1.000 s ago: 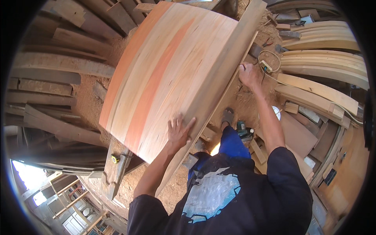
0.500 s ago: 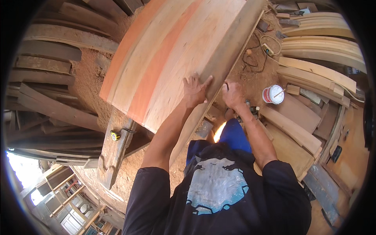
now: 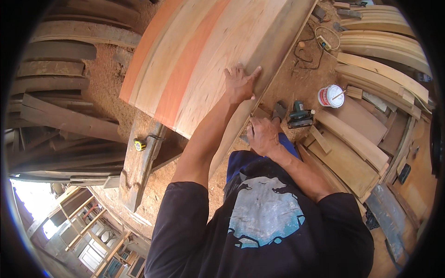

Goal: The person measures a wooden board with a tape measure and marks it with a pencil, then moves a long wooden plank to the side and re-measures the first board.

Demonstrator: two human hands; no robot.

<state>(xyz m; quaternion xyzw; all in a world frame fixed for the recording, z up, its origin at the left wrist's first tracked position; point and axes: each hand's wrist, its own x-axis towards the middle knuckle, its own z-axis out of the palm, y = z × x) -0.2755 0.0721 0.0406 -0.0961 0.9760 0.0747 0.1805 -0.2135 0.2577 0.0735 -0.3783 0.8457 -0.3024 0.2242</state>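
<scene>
My left hand [image 3: 240, 84] lies spread and open on a wide wooden panel [image 3: 211, 55] made of pale and reddish boards, close to its right side. A grey-brown plank [image 3: 272, 48] runs along that side, under my thumb. My right hand [image 3: 264, 137] is at the plank's outer edge, nearer my body, with its fingers curled together. Whatever its fingertips may hold is too small or hidden to make out. A yellow tape measure [image 3: 139, 144] rests on a rough beam [image 3: 132, 173] at the panel's near left.
A green power tool [image 3: 300, 114] sits on the ground right of my right hand, near a white bucket [image 3: 331, 96] with a stick in it. A power strip with cable [image 3: 324, 42] lies farther off. Stacked boards [image 3: 378, 76] line the right; dark planks [image 3: 69, 111] fill the left.
My right hand has slid along the plank's edge toward my body. My left hand has shifted slightly farther away on the panel. The power tool, partly covered before, now shows.
</scene>
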